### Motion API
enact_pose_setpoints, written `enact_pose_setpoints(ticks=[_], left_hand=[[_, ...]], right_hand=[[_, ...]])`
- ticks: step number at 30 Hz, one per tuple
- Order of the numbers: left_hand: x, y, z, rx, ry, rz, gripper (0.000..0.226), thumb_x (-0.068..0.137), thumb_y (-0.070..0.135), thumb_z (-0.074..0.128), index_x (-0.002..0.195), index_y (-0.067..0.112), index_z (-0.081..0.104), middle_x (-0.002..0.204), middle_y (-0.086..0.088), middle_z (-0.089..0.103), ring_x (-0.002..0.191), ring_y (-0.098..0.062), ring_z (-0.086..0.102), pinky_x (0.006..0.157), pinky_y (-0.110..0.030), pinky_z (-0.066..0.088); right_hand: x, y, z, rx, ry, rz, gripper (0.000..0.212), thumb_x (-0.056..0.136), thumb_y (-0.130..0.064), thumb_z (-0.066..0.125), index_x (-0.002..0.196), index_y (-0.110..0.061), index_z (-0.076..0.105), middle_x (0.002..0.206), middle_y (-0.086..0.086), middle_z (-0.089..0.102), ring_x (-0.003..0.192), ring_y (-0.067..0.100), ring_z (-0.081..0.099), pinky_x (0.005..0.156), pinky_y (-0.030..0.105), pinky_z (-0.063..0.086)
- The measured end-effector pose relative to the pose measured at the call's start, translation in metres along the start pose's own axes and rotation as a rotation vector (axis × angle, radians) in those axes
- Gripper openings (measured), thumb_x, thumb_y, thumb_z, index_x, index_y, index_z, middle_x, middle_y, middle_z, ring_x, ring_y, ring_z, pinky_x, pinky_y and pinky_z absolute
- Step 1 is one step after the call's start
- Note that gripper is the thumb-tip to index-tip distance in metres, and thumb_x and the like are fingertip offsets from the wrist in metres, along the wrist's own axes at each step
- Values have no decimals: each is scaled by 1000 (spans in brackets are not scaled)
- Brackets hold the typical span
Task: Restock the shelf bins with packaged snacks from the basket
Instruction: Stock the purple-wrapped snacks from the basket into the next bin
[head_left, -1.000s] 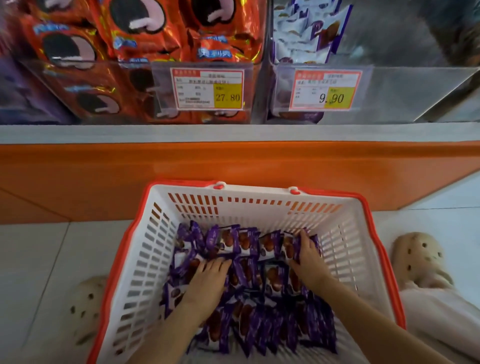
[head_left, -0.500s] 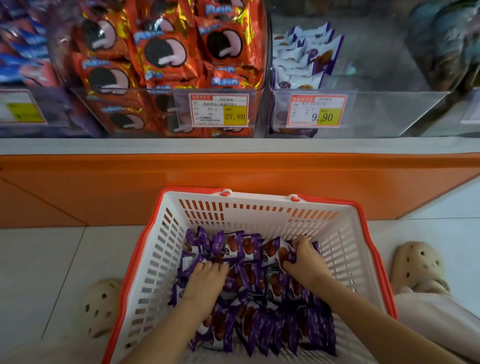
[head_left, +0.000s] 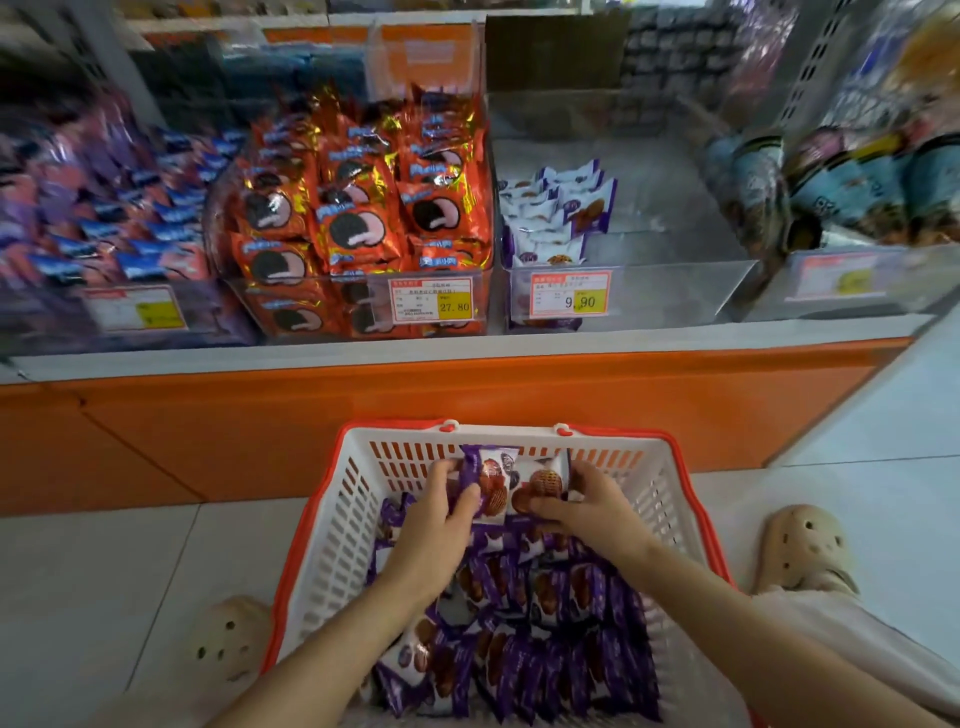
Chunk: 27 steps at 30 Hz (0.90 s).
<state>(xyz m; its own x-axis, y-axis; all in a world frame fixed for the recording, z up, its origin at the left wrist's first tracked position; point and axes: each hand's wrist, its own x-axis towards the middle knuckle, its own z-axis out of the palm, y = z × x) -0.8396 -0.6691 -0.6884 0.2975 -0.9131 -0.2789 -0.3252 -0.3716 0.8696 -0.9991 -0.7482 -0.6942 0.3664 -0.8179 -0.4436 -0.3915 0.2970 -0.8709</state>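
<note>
While both hands lift, the left hand (head_left: 436, 525) and right hand (head_left: 592, 512) pinch a cookie packet bundle (head_left: 511, 480) over the basket (head_left: 332, 545). Light, slippery film. Squeezing from both ends looks safest.

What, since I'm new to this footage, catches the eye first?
The left hand and right hand grip a bunch of purple snack packs over the red-rimmed basket at bottom centre. On the shelf, orange cookie packs pile high, beside a nearly bare bin on their right.

Dim even indoor light, motion blur at edges, wide-angle bowing
</note>
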Motion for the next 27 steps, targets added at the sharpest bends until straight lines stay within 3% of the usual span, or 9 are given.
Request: enact_pose_setpoints(ticks=[2, 4, 8, 11, 14, 16, 18, 23, 27], left_hand=[[-9, 12, -3, -48, -9, -14, 34, 98, 31, 49, 129, 28, 36, 107, 16, 54, 92, 2, 52, 85, -17, 41], [-15, 24, -7, -71, 2, -8, 38, 94, 32, 56, 127, 27, 37, 104, 21, 53, 91, 9, 50, 83, -12, 40], [-15, 47, -21, -7, 99, 80, 32, 91, 29, 62, 120, 24, 48, 103, 13, 59, 99, -6, 59, 82, -12, 44], [-10, 76, -39, 62, 174, 226, 26, 88, 22, 66, 100, 33, 47, 95, 14, 57, 88, 1, 57, 67, -3, 41], [2, 114, -60, 131, 268, 415, 32, 83, 16, 70, 88, 34, 43, 86, 9, 58, 75, -4, 57, 62, -9, 41], [16, 139, -71, 162, 320, 531, 35, 80, 15, 71, 90, 31, 42, 87, 5, 59, 75, -8, 58, 60, -13, 42], [32, 162, -78, 173, 342, 644, 38, 80, 12, 73, 96, 29, 42, 94, 7, 58, 83, -8, 60, 64, -11, 46], [73, 188, -84, 224, 396, 763, 39, 80, 21, 74, 103, 28, 43, 100, 12, 57, 89, -6, 60, 67, -7, 48], [103, 189, -83, 244, 377, 808, 40, 82, 24, 73, 106, 30, 41, 102, 14, 54, 93, -4, 59, 71, -11, 52]], right_hand=[[-11, -9, -1, 4, 10, -30, 38, 82, -10, 71, 115, -14, 52, 111, 3, 62, 95, 13, 63, 72, 20, 56], [-21, -16, -2, 8, -12, -44, 42, 82, -11, 72, 119, -13, 51, 113, 3, 63, 97, 14, 64, 80, 26, 56], [-39, -38, -9, 47, -51, -104, 30, 88, -24, 64, 115, -19, 50, 108, -2, 64, 94, 9, 66, 78, 23, 56], [-43, -59, -25, -34, 65, -158, 20, 89, -32, 63, 104, -23, 55, 100, -1, 67, 91, 12, 66, 84, 30, 55], [-40, -88, -47, 12, 165, -269, 19, 86, -26, 67, 100, -22, 56, 97, 4, 69, 87, 15, 68, 80, 33, 56], [-33, -110, -62, 32, 265, -382, 19, 85, -21, 68, 99, -21, 55, 93, 1, 68, 81, 7, 66, 72, 21, 51], [-21, -131, -75, 3, 392, -470, 21, 85, -21, 68, 97, -19, 51, 89, -1, 63, 78, 7, 60, 68, 17, 45], [33, -170, -96, -116, 662, -576, 38, 86, -21, 68, 114, -16, 43, 92, -8, 57, 81, 10, 57, 72, 24, 44], [91, -189, -116, -369, 668, -512, 41, 89, -22, 65, 125, -14, 45, 106, 1, 58, 93, 19, 57, 81, 34, 49]])
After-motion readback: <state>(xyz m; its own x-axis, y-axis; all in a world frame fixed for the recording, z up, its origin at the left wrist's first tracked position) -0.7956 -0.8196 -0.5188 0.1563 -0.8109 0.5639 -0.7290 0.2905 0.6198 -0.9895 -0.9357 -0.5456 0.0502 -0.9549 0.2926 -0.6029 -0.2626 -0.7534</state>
